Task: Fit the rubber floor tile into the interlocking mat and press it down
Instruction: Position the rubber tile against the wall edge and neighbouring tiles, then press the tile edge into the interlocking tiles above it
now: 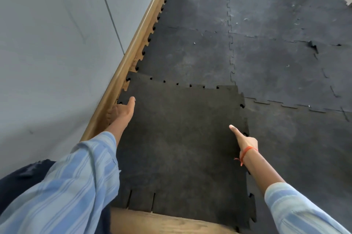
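The tile (181, 138) lies mid-frame over its gap in the mat (276, 62), not yet seated; its far and right teeth ride on top, unlocked; the left hand (122, 110) and right hand (245, 141) grip its side edges, thumbs on top; pressing remains.

Matt, grainy rubber floor tile (181, 138) beside a glossy varnished wooden skirting board (133, 49).

Both arms reach forward and down, left hand (122, 111) and right hand (245, 141) each with thumb extended
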`<state>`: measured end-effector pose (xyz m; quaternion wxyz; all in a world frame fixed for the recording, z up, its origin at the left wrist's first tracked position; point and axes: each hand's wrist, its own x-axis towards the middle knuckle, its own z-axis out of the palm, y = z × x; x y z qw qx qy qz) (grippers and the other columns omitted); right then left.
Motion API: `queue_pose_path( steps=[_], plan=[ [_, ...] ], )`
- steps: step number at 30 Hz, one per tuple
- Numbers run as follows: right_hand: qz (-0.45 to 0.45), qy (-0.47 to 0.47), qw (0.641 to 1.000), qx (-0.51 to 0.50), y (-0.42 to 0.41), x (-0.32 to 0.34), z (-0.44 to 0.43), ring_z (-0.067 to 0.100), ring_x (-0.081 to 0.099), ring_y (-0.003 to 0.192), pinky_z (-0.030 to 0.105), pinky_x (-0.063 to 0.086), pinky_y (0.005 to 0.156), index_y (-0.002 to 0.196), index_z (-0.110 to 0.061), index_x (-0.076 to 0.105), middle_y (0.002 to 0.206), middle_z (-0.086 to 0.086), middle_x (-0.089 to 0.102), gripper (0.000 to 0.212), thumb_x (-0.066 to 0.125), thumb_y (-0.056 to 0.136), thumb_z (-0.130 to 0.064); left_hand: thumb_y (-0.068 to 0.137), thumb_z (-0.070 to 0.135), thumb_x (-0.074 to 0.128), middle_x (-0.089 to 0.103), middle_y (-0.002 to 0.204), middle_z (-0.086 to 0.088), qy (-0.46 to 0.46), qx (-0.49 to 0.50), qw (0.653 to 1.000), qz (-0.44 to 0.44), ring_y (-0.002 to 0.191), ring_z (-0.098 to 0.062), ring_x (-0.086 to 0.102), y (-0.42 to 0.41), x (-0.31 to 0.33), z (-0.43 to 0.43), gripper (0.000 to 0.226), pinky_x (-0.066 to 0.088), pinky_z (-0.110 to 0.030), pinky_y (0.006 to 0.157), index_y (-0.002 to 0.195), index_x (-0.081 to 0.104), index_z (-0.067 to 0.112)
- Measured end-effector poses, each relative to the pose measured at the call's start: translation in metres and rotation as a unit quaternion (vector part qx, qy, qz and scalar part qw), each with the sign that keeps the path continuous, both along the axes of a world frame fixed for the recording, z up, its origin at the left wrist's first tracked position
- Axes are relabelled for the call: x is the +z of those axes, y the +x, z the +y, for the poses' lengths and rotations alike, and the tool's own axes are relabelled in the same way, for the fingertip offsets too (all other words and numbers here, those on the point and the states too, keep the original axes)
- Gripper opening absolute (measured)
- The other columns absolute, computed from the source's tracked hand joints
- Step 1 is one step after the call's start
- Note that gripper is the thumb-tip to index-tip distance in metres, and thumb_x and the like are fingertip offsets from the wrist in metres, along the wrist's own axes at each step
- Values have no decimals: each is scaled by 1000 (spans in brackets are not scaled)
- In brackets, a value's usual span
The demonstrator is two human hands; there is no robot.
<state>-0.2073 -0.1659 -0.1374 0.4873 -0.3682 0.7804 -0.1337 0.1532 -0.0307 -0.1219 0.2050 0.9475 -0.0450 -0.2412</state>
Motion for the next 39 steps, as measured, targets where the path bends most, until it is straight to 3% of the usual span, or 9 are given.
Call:
queue_pose_path(
  steps=[2, 5, 9, 11, 14, 17, 25, 30, 39],
  plan=[
    [34, -5, 999, 6, 6, 4, 6, 39, 42, 126, 51, 38, 106, 108, -2, 60, 127, 18, 56, 99, 68, 45, -79, 84, 74, 39, 30, 152, -17, 20, -32, 999, 26, 136, -40, 33, -1, 1, -3, 92, 32, -53, 109, 147, 29, 9],
    [132, -41, 988, 76, 28, 13, 0, 36, 28, 135, 42, 28, 109, 128, 0, 54, 142, 24, 36, 73, 60, 82, -56, 84, 69, 46, 13, 158, -18, 65, -119, 987, 87, 143, -40, 19, -17, 4, -24, 95, 22, -53, 112, 152, 17, 10],
    [109, -91, 964, 224, 72, 24, -11, 37, 27, 137, 40, 24, 113, 135, -2, 45, 145, 23, 32, 69, 59, 86, -48, 82, 72, 49, -17, 159, -18, 113, -241, 959, 94, 147, -35, -11, -27, -16, -52, 109, -2, -54, 117, 154, -5, 10],
    [140, -120, 916, 357, 81, 12, -11, 35, 20, 141, 39, 21, 116, 141, 0, 36, 151, 21, 25, 75, 58, 88, -48, 80, 75, 47, -21, 159, -15, 137, -337, 930, 47, 147, -32, -14, -20, -31, -59, 112, -3, -56, 116, 153, -9, 11],
    [217, -148, 801, 538, 82, -14, -13, 27, -3, 149, 40, 9, 121, 150, -2, 10, 161, 14, -3, 94, 51, 87, -59, 72, 81, 51, -21, 160, -10, 150, -417, 896, -18, 148, -29, -12, 1, -35, -72, 123, 1, -58, 116, 153, -12, 11],
    [243, -161, 749, 595, 90, -32, -29, 23, -16, 147, 43, 1, 121, 151, -8, -7, 159, 10, -19, 117, 50, 74, -76, 58, 87, 56, -20, 160, -7, 174, -464, 867, -58, 148, -27, -11, 33, -30, -96, 140, 2, -57, 116, 152, -14, 11],
    [257, -153, 733, 611, 145, -25, -123, 22, -20, 146, 53, -2, 118, 151, -13, -12, 159, 6, -21, 150, 71, 45, -80, 40, 89, 63, -10, 162, -8, 181, -476, 855, -100, 148, -26, -12, 70, -49, -127, 156, 5, -56, 117, 152, -11, 11],
    [282, -178, 715, 615, 148, -29, -127, 30, 10, 146, 58, 6, 118, 150, -16, 13, 156, 9, 15, 139, 69, 41, -83, 44, 88, 64, -9, 162, -8, 166, -475, 856, -117, 148, -25, -11, 71, -51, -121, 152, 7, -54, 118, 153, -9, 10],
    [269, -186, 715, 618, 140, -32, -110, 31, 8, 146, 55, 5, 119, 152, -18, 6, 157, 9, 14, 137, 68, 48, -81, 48, 89, 58, -26, 158, -3, 164, -487, 854, -81, 146, -24, -19, 71, -56, -102, 150, 4, -53, 117, 149, -23, 13]
  ],
)
